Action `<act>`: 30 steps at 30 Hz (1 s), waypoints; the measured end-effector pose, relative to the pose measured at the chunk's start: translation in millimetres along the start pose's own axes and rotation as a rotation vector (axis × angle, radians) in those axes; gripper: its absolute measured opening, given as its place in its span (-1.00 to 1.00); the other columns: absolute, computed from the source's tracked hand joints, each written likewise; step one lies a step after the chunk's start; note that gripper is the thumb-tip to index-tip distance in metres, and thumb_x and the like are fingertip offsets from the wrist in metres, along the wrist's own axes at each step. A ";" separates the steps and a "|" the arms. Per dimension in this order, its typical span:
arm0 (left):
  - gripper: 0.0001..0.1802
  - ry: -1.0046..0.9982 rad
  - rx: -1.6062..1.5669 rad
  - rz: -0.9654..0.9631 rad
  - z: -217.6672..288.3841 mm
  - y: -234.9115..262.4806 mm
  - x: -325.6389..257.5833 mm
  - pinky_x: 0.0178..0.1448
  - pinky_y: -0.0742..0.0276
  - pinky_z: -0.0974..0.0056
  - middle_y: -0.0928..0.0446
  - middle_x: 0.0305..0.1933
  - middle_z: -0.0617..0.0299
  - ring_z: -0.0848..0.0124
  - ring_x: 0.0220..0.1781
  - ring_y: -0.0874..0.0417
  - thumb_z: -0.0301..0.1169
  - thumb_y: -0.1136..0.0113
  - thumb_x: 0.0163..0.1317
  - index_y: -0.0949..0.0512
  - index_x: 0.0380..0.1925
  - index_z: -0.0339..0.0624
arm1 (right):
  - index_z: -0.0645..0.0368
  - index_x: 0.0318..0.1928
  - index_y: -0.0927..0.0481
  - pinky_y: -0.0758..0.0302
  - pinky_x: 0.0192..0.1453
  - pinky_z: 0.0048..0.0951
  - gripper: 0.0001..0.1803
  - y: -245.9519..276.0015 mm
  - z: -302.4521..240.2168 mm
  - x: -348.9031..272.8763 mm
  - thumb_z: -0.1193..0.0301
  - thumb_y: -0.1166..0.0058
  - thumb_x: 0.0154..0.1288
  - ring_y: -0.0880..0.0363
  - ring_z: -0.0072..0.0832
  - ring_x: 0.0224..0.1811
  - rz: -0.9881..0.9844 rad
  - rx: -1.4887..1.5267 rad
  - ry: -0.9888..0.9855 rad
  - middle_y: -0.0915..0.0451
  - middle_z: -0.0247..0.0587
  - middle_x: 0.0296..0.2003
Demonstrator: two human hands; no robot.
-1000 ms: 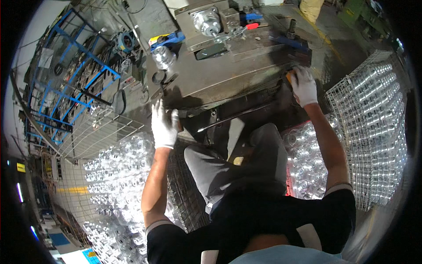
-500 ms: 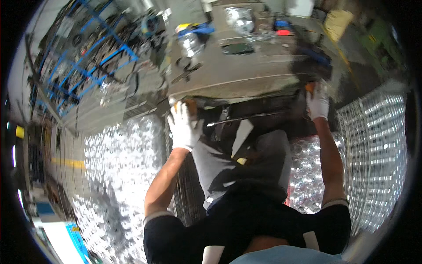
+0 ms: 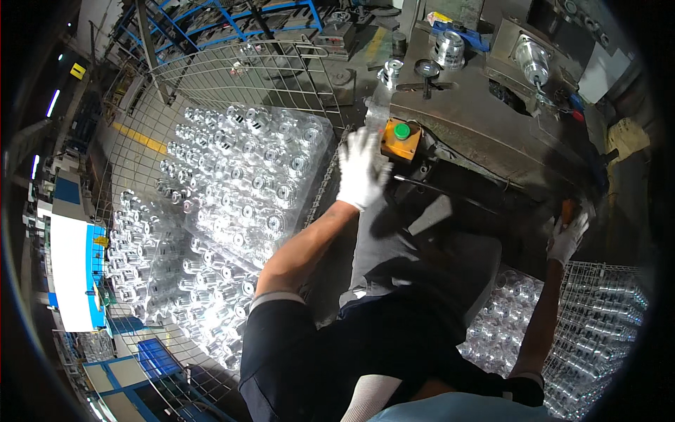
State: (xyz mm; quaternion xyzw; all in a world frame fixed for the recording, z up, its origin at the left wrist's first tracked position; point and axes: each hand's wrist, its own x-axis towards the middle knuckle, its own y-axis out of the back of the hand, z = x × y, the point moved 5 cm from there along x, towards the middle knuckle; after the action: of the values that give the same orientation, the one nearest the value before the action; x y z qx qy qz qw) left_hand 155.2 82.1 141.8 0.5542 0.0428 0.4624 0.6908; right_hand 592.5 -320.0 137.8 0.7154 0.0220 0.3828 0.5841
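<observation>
Head view | orange button box (image 3: 401, 141): bench's (image 3: 457, 105) near-left corner, probably for easy reach | left hand (image 3: 363, 169): beside that corner, fingers spread, apparently empty | right hand (image 3: 568, 235): near-right corner, by an orange piece (image 3: 567, 210) (grip: cannot tell) | metal parts (image 3: 249, 211): left of bench, ranked, likely against knocks

At the upper left a blue-barred rack (image 3: 230, 22) is seen, with a yellow floor stripe (image 3: 139, 138) below. A small yellow sign (image 3: 78, 71) and a lit tube lamp (image 3: 53, 101) are glimpsed. Lower, a blue bin (image 3: 156, 357) is shown; far right, a crumpled yellow sack (image 3: 628, 137) is seen.
</observation>
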 end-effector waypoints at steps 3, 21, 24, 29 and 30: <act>-0.24 0.160 0.128 0.088 -98.1 10.9 -26.7 0.30 -0.38 -0.07 -0.43 0.25 -0.14 -0.04 0.26 -0.46 -0.24 -0.35 0.10 -0.33 0.32 -0.17 | 0.23 0.51 0.06 0.09 0.60 -0.08 -0.17 12.4 -22.0 -25.1 0.18 0.00 0.40 0.13 0.02 0.57 -0.091 0.059 -0.075 0.04 0.10 0.51; 0.06 0.761 0.530 0.027 -475.1 35.9 79.2 0.16 -0.54 -0.08 -0.38 0.31 -0.17 -0.18 0.17 -0.52 0.08 -0.44 -0.02 -0.17 0.44 -0.03 | 0.25 0.02 -0.53 -0.48 0.15 -0.12 -0.57 50.1 -155.2 233.1 0.23 -0.13 0.23 -0.54 0.04 0.08 -0.222 0.034 0.019 -0.57 0.18 0.00; 0.00 0.771 0.406 0.008 -487.0 31.7 84.3 0.15 -0.54 -0.03 -0.52 0.17 -0.18 -0.01 0.13 -0.60 -0.04 -0.48 -0.04 -0.26 0.40 -0.07 | 0.23 -0.03 -0.57 -0.55 0.00 -0.07 -0.60 80.1 -154.4 208.1 0.20 -0.10 0.26 -0.62 0.06 -0.09 -0.252 0.018 -0.036 -0.65 0.16 -0.20; -0.16 0.567 0.492 0.221 -520.8 28.0 83.0 0.11 -0.55 0.09 -0.57 0.10 -0.11 0.10 0.07 -0.63 -0.22 -0.48 0.01 -0.36 0.30 -0.18 | 0.16 0.09 -0.54 -0.59 -0.11 -0.10 -0.54 140.7 -183.7 157.3 0.17 -0.08 0.28 -0.69 -0.04 -0.21 -0.269 0.079 -0.134 -0.68 0.11 -0.25; -0.21 0.506 0.516 0.270 -524.0 27.8 84.0 0.11 -0.56 0.11 -0.58 0.08 -0.09 0.11 0.05 -0.63 -0.26 -0.47 0.02 -0.38 0.28 -0.19 | 0.13 0.14 -0.52 -0.59 -0.13 -0.13 -0.53 144.4 -196.6 151.7 0.17 -0.07 0.28 -0.70 -0.08 -0.24 -0.203 0.256 -0.135 -0.68 0.08 -0.20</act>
State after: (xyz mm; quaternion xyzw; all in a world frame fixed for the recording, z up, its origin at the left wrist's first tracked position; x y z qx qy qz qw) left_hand -113.1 519.1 2.1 0.5789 0.2535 0.6452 0.4293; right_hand 526.8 -132.1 345.0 0.8022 0.1034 0.2670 0.5238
